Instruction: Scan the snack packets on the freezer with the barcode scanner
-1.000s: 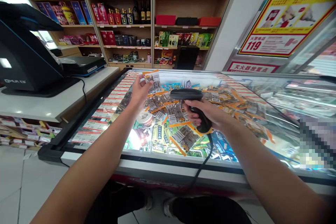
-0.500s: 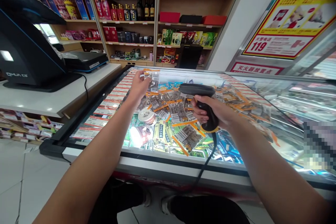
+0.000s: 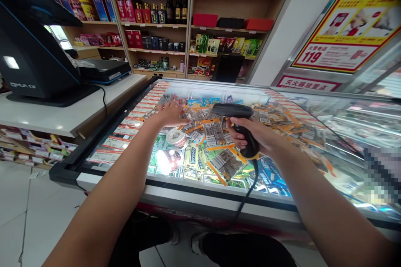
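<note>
My right hand is wrapped round the grip of a black barcode scanner, whose cord hangs toward the front edge. The scanner is above several small clear packets with orange edges that lie on the glass top of a chest freezer. Farther left, my left hand reaches out palm down with its fingers spread, over or on the packets at the far left of the pile. Whether the fingertips touch a packet is hard to tell.
Through the glass show tubs and green and blue bags. A white counter with a checkout terminal and a scale stands at left. Shelves of boxes and bottles are behind. A fire-safety poster hangs at right.
My left hand has let go of the packet it held upright and moved slightly down, its fingers now spread. The scanner stays in my right hand, nearly still. The view has shifted slightly.
</note>
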